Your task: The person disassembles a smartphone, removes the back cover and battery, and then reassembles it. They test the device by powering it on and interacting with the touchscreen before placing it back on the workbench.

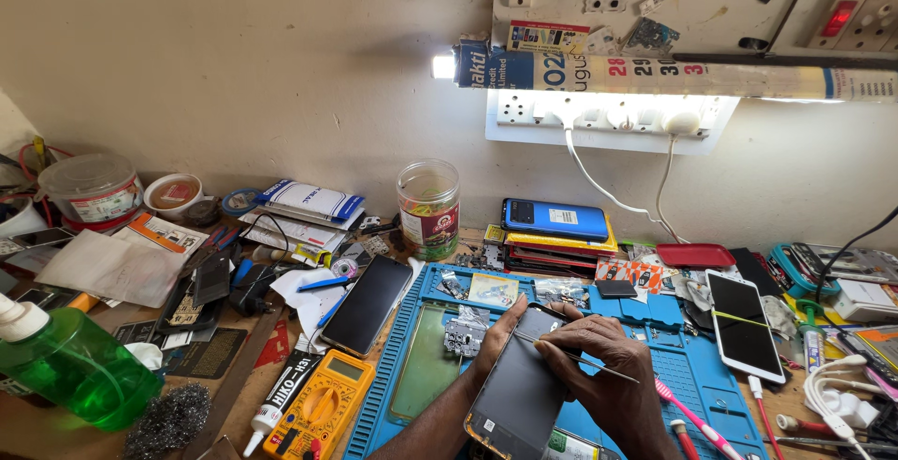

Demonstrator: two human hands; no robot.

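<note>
My left hand (494,340) grips the left edge of a dark smartphone (517,392) that lies tilted on a blue work mat (678,371). My right hand (606,372) rests on the phone's right side and holds thin metal tweezers (575,357), whose tip points toward the phone's upper left corner. A small circuit board part (462,337) lies on the mat just left of my left hand.
A yellow multimeter (325,406) and a black phone (368,303) lie left of the mat. A white phone (745,324) lies at the right, a stack of phones (556,231) and a plastic jar (428,208) at the back. A green bottle (70,362) stands front left.
</note>
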